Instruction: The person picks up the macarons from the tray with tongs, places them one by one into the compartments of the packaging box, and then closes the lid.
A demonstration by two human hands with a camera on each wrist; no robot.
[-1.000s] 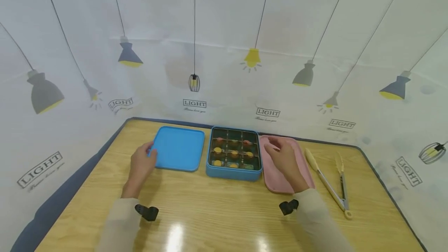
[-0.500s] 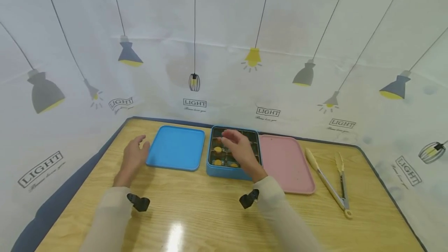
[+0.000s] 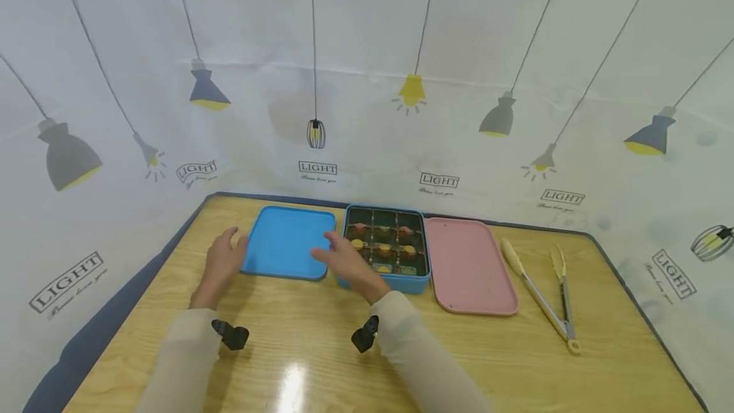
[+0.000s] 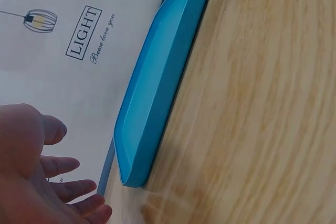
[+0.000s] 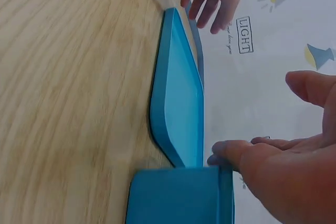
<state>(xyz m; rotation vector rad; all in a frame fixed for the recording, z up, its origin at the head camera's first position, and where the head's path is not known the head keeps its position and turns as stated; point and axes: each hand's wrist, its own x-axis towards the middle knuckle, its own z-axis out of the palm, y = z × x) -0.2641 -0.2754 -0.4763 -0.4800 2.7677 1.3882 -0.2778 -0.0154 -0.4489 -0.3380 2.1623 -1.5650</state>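
Observation:
A shallow blue lid (image 3: 287,241) lies with its hollow side up on the wooden table. My left hand (image 3: 222,260) is beside its left edge, fingers spread and holding nothing; in the left wrist view the hand (image 4: 47,171) stays apart from the lid (image 4: 152,87). My right hand (image 3: 350,263) hovers between the lid's right edge and the blue box, thumb and fingers apart. The box (image 3: 395,283) stands without a cover, its dark compartments holding small red, yellow and green pieces. The right hand hides the box's front left corner. In the right wrist view the fingers reach over the box wall (image 5: 178,198).
Right of the box lies a pink tray (image 3: 473,266) with a few specks on it. Tongs (image 3: 541,304) with cream tips lie spread at the table's right. A white cloth (image 3: 367,113) printed with lamps hangs behind the table (image 3: 298,336).
My right hand has swept left from over the pink tray, across the box, to the lid's right side. My left hand has drawn slightly back from the lid's left edge, fingers opening.

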